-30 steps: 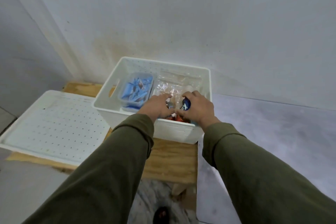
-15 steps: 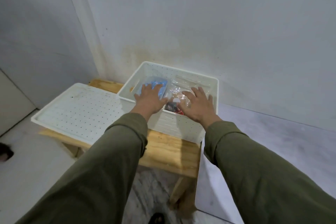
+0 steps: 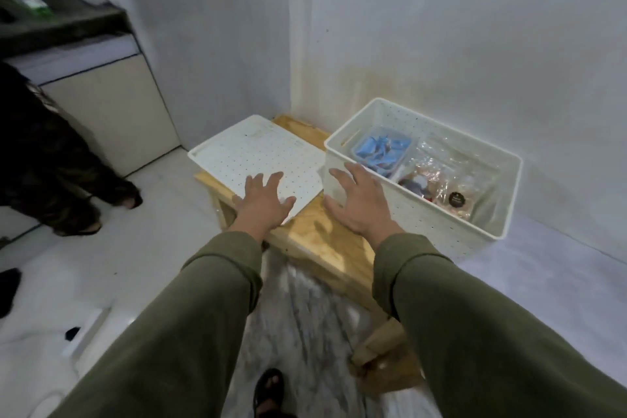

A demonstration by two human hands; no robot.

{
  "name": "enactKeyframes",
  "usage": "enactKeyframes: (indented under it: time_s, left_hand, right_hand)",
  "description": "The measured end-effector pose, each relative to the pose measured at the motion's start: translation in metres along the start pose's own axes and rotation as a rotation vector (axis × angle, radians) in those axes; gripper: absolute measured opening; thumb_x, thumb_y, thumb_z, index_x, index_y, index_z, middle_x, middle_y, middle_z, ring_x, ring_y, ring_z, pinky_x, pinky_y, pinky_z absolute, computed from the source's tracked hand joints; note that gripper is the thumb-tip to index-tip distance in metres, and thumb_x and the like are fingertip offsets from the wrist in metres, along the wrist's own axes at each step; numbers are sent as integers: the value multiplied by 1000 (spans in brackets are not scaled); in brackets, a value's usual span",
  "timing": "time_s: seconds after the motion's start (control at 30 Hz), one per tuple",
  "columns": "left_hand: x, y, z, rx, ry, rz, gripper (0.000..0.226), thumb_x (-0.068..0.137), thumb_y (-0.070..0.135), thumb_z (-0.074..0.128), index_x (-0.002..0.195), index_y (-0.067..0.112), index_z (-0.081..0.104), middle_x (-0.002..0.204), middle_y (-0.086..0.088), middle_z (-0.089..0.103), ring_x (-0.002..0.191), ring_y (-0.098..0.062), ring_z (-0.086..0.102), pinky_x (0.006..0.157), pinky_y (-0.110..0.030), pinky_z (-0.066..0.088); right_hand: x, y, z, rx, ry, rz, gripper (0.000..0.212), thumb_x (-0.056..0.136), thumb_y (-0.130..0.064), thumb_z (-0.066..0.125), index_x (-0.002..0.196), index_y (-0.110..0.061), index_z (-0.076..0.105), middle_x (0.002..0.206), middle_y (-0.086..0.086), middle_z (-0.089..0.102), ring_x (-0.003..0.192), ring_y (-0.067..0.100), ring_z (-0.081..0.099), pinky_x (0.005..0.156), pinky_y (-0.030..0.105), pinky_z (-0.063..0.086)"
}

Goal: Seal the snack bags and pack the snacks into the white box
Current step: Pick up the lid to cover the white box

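Note:
The white box (image 3: 441, 224) with dotted walls stands on the right end of a low wooden bench (image 3: 315, 241). Inside it lie a clear tub of blue-wrapped snacks (image 3: 381, 151) and clear snack bags (image 3: 448, 180) with brown and dark contents. A flat white perforated lid (image 3: 258, 154) rests on the bench's left end. My left hand (image 3: 263, 205) hovers, fingers spread, over the lid's near corner. In front of the box's left near wall is my right hand (image 3: 356, 204), also spread and holding nothing.
The bench stands in a corner of grey walls. Another person's legs in dark trousers (image 3: 51, 163) are at the left beside a low cabinet (image 3: 112, 105). My sandalled foot (image 3: 269, 390) shows below on the marbled floor.
Both hands have come out of the box and moved left, the left one to above the lid. The view has swung left and pulled back, showing the cabinet and the other person.

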State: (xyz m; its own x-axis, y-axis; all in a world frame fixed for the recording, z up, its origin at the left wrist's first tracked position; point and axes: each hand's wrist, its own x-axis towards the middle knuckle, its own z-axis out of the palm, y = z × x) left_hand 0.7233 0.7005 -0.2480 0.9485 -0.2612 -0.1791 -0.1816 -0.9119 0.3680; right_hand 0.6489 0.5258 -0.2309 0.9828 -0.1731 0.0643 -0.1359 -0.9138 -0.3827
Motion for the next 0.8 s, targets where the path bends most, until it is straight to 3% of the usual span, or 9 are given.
enactKeyframes:
  time_s: [0.23,0.37,0.5,0.63,0.8]
  left_hand:
    - [41,-68,25,-57,-51,-97,63,91,52,44,145,36,15,157,-5,11,145,-27,3,113,-57,11]
    - [80,-93,35,25,-54,-89,64,90,56,44,144,36,16,154,-8,15,143,-30,11,110,-56,19]
    - [114,-105,48,-56,-110,-142,66,89,59,42,144,39,12,157,-12,-4,143,-39,-1,112,-59,14]
    - [131,-110,63,-143,-129,-201,74,86,62,44,146,41,6,153,-15,-27,141,-42,-16,111,-63,6]
    - [140,-122,78,-277,-166,-285,86,81,63,53,146,40,1,152,-16,-29,141,-41,-18,110,-66,5]
  right_hand:
    - [43,-28,83,-2,-193,114,55,90,-54,40,141,-35,29,155,0,20,143,21,16,116,52,14]
    - [70,-35,119,-1,-260,218,52,91,-54,38,140,-36,28,155,1,17,144,22,12,116,52,11]
    - [87,-36,145,-4,-250,283,50,93,-52,37,139,-33,30,151,8,17,140,28,12,112,49,13]
    - [100,-32,170,-16,-304,414,59,91,-60,33,143,-36,19,156,16,-4,143,36,-10,114,54,-2]
    - [100,-35,192,-11,-290,453,74,87,-68,35,147,-36,6,154,21,-20,140,41,-21,113,56,-7]
